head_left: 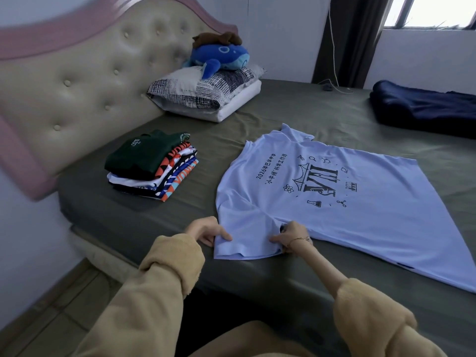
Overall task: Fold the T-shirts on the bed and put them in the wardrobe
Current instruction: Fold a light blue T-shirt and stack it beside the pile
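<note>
A pale blue T-shirt (334,202) with a black print lies spread flat on the grey-green bed (283,109), print side up. Its near sleeve points toward me. My left hand (206,230) pinches the left corner of that sleeve. My right hand (292,237) grips the sleeve's right side near the armpit seam. A stack of several folded T-shirts (152,166), a dark green one on top, sits to the left near the headboard.
Pillows (206,94) with a blue plush toy (219,57) lie at the head of the bed. A dark blue folded blanket (425,109) sits at the far right. A padded headboard (77,81) stands on the left. A white cable (334,83) trails at the far edge.
</note>
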Motion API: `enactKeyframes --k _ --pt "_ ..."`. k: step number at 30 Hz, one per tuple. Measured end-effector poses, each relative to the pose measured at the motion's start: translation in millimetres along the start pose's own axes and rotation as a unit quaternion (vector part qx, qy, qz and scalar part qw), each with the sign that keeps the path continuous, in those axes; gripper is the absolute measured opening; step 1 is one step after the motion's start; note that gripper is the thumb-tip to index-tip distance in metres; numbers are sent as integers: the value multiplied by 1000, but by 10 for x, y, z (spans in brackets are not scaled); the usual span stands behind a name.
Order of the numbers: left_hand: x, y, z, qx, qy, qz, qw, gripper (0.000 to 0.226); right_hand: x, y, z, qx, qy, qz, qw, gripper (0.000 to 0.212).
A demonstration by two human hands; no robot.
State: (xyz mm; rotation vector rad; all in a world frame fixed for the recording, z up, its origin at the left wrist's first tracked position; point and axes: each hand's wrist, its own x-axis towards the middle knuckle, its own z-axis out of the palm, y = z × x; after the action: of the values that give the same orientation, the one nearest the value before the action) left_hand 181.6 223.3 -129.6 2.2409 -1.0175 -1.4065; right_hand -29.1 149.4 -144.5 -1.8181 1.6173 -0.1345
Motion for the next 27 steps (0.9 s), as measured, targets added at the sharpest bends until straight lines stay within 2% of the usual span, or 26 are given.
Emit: enactKeyframes --k 3,5,9,12,14,16,18,20,22,25,27 --pt "59 8 -5 -7 59 -4 998 59 -64 -68 -27 -91 17 -20 996 24" --pt "88 7 2 -32 101 -11 994 57 -54 -117 -48 -130 37 -41 990 30" --pt "135 -5 8 -72 148 6 986 37 16 -228 -32 -117 36 -133 983 12" --pt "176 -18 -15 -36 146 -3 989 14 70 -269 31 -164 20 -175 971 18" --pt "178 -19 -68 -27 122 -22 992 9 93 -278 66 -194 11 -191 962 23" --pt "178 -35 -155 -25 104 -35 994 10 83 -302 84 -227 8 -208 951 24" --pt "207 -44 -224 -50 109 -32 992 25 66 -336 101 -244 -8 -246 938 20" --pt "297 -33 -254 -124 129 -12 984 40 67 -369 148 -220 -54 -282 932 14" --pt "389 18 -262 -193 155 12 969 47 37 -398 212 -181 -106 -307 928 24" --pt "506 113 -264 -193 184 29 963 39 34 -444 324 -160 -136 -348 914 21" --pt "668 119 -284 -181 195 36 963 31 89 -486 341 -171 -146 -364 904 9"
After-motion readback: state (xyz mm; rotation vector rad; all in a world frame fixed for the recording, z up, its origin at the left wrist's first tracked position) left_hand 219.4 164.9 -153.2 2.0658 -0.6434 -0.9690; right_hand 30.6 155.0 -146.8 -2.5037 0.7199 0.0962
